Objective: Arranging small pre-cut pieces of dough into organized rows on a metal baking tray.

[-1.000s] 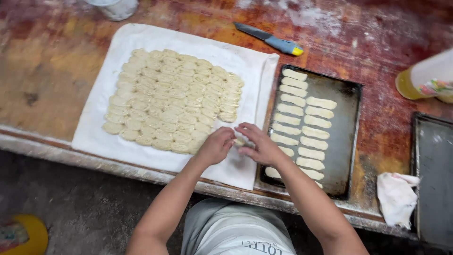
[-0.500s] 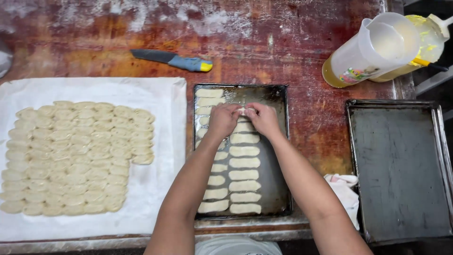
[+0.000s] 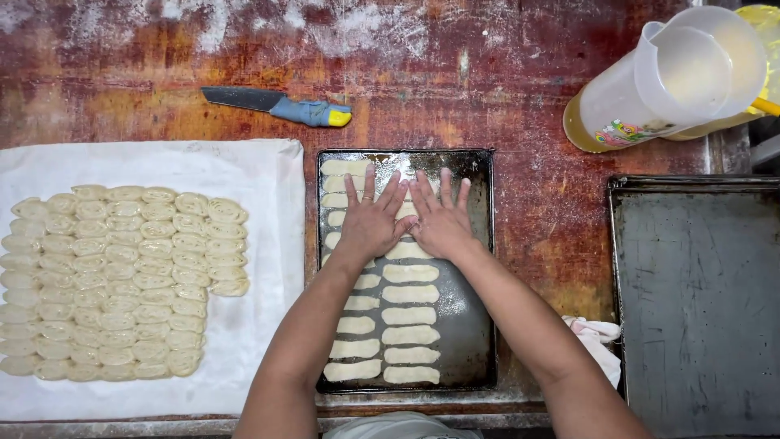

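Note:
My left hand [image 3: 372,218] and my right hand [image 3: 439,218] lie flat side by side, fingers spread, pressing on dough pieces at the far end of a dark baking tray [image 3: 471,325]. The tray holds two columns of flattened oblong dough strips [image 3: 409,315]. Left of the tray, a white cloth [image 3: 260,171] carries several rows of rolled spiral dough pieces [image 3: 122,276]. Neither hand grips anything.
A knife with a blue and yellow handle [image 3: 280,106] lies on the floury red-brown table beyond the cloth. A translucent plastic jug [image 3: 674,77] lies at the far right. An empty dark tray [image 3: 699,301] sits on the right, with a crumpled white rag [image 3: 597,337] beside it.
My hands left the rolled dough on the cloth, carried a piece to the tray, and now have opened flat on the dough there. The view shifted right.

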